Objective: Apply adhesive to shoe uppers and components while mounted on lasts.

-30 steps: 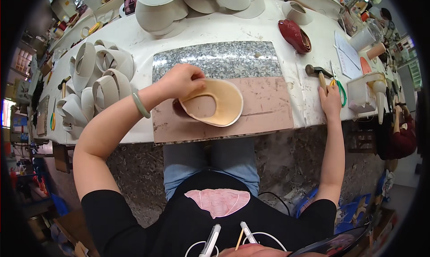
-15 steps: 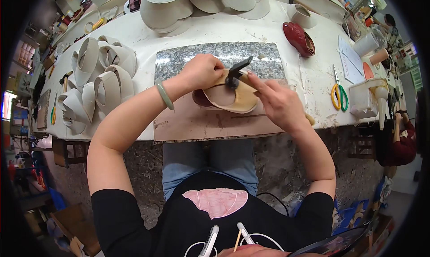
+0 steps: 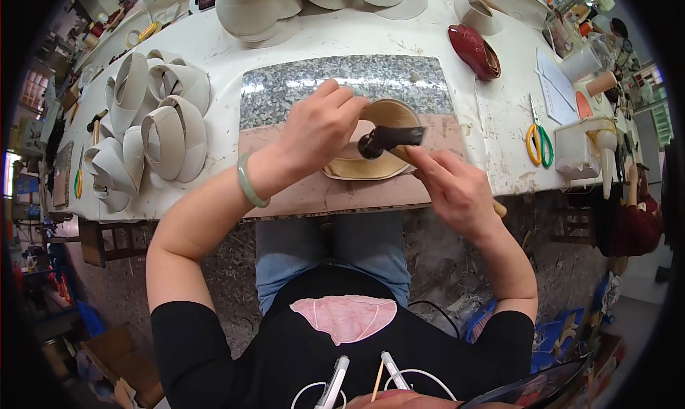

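A shoe upper (image 3: 367, 169) with its tan lining showing sits over the dull pink board (image 3: 265, 168). At its left side is my left hand (image 3: 322, 126), fingers closed on the upper's edge; the exact grip is partly hidden. My right hand (image 3: 455, 191) is wrapped round the wooden handle of a hammer (image 3: 391, 139). The hammer's black head lies over the upper's opening, close to my left fingers. Whether it touches the upper, I cannot tell.
Behind the board is a speckled stone slab (image 3: 342, 81). Pale shoe uppers (image 3: 171, 138) stand at left, and more (image 3: 257, 17) are piled at the back. On the right are a dark red shoe upper (image 3: 474, 51), scissors (image 3: 540, 141) and a white container (image 3: 576, 152).
The shoe upper has turned, and its lining now faces up more. My left hand has shifted lower and nearer. The hammer head has swung to point right and sits slightly lower.
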Motion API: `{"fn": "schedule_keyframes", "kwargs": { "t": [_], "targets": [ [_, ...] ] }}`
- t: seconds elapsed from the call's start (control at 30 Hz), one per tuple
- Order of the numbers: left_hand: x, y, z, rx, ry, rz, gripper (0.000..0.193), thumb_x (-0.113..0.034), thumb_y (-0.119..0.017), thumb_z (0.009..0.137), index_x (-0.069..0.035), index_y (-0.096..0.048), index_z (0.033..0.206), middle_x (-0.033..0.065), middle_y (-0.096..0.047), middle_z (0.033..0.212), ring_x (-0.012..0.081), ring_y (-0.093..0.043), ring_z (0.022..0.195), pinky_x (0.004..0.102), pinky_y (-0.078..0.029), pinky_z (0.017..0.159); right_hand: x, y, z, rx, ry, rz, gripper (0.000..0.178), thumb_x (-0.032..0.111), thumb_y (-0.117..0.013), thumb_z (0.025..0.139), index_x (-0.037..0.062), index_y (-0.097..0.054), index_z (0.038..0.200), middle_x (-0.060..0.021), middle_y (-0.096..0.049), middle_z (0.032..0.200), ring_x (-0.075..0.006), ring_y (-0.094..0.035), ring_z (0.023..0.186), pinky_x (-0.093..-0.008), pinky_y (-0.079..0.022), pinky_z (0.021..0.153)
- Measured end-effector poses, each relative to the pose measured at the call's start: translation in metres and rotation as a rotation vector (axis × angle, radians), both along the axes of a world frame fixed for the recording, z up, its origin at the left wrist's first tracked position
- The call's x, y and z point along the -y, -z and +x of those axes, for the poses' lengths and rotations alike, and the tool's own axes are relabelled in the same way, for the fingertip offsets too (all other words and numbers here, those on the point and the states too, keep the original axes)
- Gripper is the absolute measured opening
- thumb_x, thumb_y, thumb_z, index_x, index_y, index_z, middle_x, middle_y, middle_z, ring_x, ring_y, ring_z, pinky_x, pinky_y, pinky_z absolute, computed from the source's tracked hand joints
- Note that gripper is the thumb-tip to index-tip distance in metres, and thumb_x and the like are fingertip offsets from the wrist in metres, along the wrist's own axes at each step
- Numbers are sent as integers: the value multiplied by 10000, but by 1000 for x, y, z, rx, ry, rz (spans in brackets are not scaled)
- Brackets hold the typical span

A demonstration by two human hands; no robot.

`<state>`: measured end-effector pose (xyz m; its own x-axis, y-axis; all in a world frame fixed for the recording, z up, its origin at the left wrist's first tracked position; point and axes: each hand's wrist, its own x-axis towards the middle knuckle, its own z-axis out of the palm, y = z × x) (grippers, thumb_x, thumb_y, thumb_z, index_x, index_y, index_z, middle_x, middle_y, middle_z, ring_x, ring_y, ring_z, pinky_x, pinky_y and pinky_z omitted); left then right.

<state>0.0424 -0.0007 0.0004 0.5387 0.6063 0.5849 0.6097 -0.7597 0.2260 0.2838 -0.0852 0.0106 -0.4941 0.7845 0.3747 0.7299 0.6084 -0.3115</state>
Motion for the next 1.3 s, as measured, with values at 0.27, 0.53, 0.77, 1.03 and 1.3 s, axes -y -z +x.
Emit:
{"fn": "schedule_keyframes", "kwargs": {
  "t": [0.27,0.53,0.77,1.03,1.3],
  "targets": [
    [34,-2,-36,214,12,60,249,82,-662,774,2,-645,1010,102,-609,810,241,-565,721,321,-479,604,-7,3,-27,-83,-110,36,649,0,-582,762,215,-514,1371,-39,-553,775,-217,-591,585,-339,-483,520],
    [79,17,-69,421,-161,15,309,121,-684,729,-13,-616,999,93,-644,847,219,-591,694,286,-472,531,-18,-5,-64,15,-170,-14,641,29,-589,761,203,-499,1372,-53,-536,770,-234,-596,595,-364,-498,523],
    [120,33,-79,612,-338,-129,265,57,-715,761,-29,-569,966,111,-633,792,186,-603,601,249,-487,517,-22,0,-90,113,-261,-94,731,13,-590,743,227,-431,1423,-53,-540,818,-230,-607,657,-358,-505,549],
    [140,56,-90,401,-692,-269,324,-90,-682,776,-21,-548,1062,109,-544,972,313,-489,973,421,-390,824,-22,-7,-108,65,-328,-70,715,21,-584,742,218,-435,1413,-60,-541,835,-239,-604,639,-369,-509,553],
    [151,66,-112,788,-785,-473,399,-154,-614,867,20,-527,1215,199,-471,1210,355,-368,1167,461,-281,1035,-25,-4,-125,132,-352,-114,687,27,-584,751,195,-440,1402,-65,-539,848,-259,-602,614,-385,-513,548]
  ]
}}
